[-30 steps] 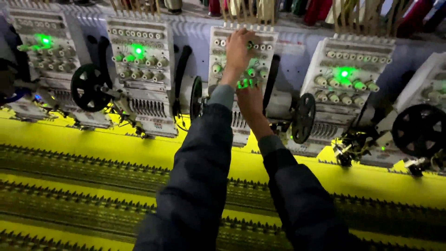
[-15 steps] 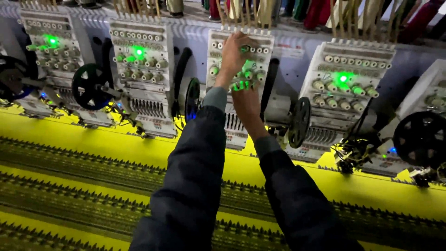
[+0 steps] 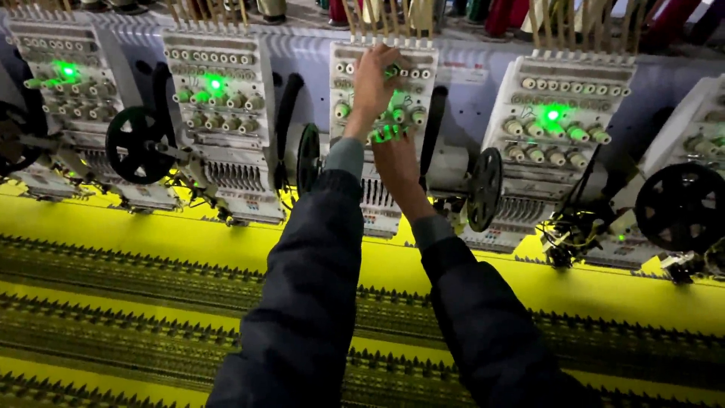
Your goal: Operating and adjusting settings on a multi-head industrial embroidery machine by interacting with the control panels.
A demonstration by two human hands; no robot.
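From the head camera, both arms reach up and away toward a row of embroidery machine heads. The sleeves are dark, with grey cuffs at the wrists.

The left hand [image 3: 374,79] is higher. Its arm goes up nearly straight from the bottom of the view. The hand rests on the upper part of the middle machine head [image 3: 381,121], at a row of small round thread knobs [image 3: 414,73]. Its fingers are bent and pressed close at a knob, but I cannot tell if they pinch it.

The right hand [image 3: 396,155] is just under the left hand, and the two nearly touch. Its arm comes in from the lower right and slants up to the left. Its fingers point up at the lit knobs and glow green from the green light [image 3: 394,102] there. I cannot tell if those fingers hold anything.

More machine heads stand to the left and right, each with its own green light. Black wheels [image 3: 134,143] sit between the heads. Below them lies a wide yellow cloth [image 3: 151,242] with dark stitched bands. Thread cones [image 3: 498,15] stand along the top.
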